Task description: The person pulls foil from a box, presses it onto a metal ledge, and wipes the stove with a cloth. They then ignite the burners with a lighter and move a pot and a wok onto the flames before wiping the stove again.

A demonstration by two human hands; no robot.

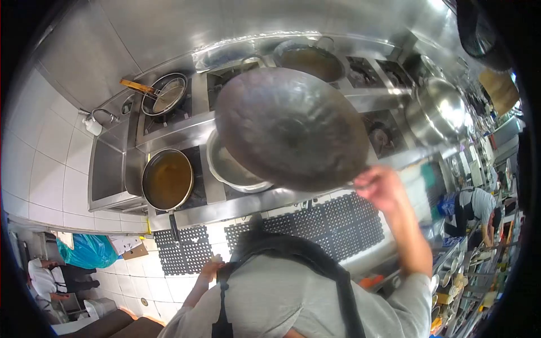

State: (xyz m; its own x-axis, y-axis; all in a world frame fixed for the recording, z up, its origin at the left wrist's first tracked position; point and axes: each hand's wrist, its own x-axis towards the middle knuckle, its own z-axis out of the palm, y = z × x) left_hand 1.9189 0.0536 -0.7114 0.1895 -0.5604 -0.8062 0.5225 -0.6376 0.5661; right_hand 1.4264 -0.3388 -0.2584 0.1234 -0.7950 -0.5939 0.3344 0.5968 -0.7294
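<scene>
My right hand (375, 188) is closed around the handle at the near rim of a large dark wok (290, 127). The wok is raised and tilted over the stove, hiding part of the burners. Partly beneath it in view stands a light metal pot (222, 163) with pale contents I cannot make out. My left hand (212, 267) hangs low beside my body, away from the stove; its fingers are too small and blurred to read.
A long-handled pan of brown liquid (168, 179) stands front left, its handle jutting out over the edge. Behind are a pan with a strainer (169, 93) and another wok (313, 61). A large steel pot (437, 110) stands right, a sink (107, 169) left. Other people are farther off.
</scene>
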